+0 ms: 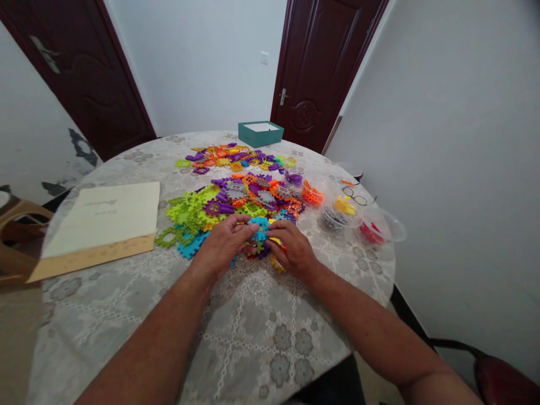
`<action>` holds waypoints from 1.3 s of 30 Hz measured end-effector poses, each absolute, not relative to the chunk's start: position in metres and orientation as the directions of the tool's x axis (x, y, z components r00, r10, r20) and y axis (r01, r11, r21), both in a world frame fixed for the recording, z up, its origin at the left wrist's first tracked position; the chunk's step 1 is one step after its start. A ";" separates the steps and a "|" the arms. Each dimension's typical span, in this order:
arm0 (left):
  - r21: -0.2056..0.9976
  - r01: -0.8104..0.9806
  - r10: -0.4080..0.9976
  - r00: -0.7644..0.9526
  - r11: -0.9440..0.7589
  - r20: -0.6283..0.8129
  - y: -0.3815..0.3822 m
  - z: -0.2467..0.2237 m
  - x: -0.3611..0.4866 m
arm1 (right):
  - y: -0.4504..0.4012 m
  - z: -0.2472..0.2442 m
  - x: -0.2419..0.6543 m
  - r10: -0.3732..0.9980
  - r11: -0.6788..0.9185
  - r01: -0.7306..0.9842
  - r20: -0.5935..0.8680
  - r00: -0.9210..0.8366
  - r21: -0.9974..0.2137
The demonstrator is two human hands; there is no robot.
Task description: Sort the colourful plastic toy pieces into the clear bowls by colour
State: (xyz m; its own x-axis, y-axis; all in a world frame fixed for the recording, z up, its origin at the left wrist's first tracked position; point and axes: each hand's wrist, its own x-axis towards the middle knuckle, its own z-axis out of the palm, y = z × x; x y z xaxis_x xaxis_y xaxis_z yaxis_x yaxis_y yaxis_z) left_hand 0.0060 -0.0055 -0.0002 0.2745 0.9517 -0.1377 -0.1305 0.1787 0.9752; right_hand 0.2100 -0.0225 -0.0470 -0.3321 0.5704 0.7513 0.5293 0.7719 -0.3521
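Note:
Between my two hands is a blue plastic toy piece (259, 229) with notched edges, held above the near side of a heap of building pieces. My left hand (230, 239) grips its left side with thumb and fingers. From the right, the fingers of my right hand (293, 247) close on the same piece. Right behind lies the pile of gear-shaped toy pieces (236, 194) in green, purple, grey and orange. Some yellow pieces (277, 263) rest beneath my right hand, partly hidden by it.
At right stand clear plastic tubs of small parts: orange (312, 194), yellow (345, 205), grey (335, 218) and red (372, 232). Eyeglasses (355, 195) lie behind them. A second pile (228, 157) and a green box (260, 135) are farther back. A pale folder (105, 216) lies left.

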 end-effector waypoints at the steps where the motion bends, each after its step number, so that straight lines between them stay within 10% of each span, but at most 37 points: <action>1: 0.974 -0.127 0.948 0.283 0.187 -0.145 -0.006 0.001 0.007 | -0.023 -0.047 0.210 0.573 0.774 0.527 0.744 -0.343 -0.352; 15: 0.994 -0.047 0.992 0.083 0.095 -0.091 0.000 -0.004 0.006 | 0.012 -0.058 0.281 0.972 0.213 0.860 0.187 -0.140 -0.464; 39: 0.993 -0.061 0.991 0.097 0.100 -0.094 0.001 -0.005 0.004 | 0.005 -0.057 0.257 0.988 0.129 0.880 0.132 -0.077 -0.458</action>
State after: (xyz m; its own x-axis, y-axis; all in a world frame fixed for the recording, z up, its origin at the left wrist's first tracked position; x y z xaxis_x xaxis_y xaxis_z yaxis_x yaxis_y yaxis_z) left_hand 0.0041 0.0008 -0.0055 0.0971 0.9908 -0.0940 -0.0609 0.1001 0.9931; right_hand 0.2565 0.0051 -0.0571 -0.0765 0.9883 0.1322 0.8796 0.1294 -0.4579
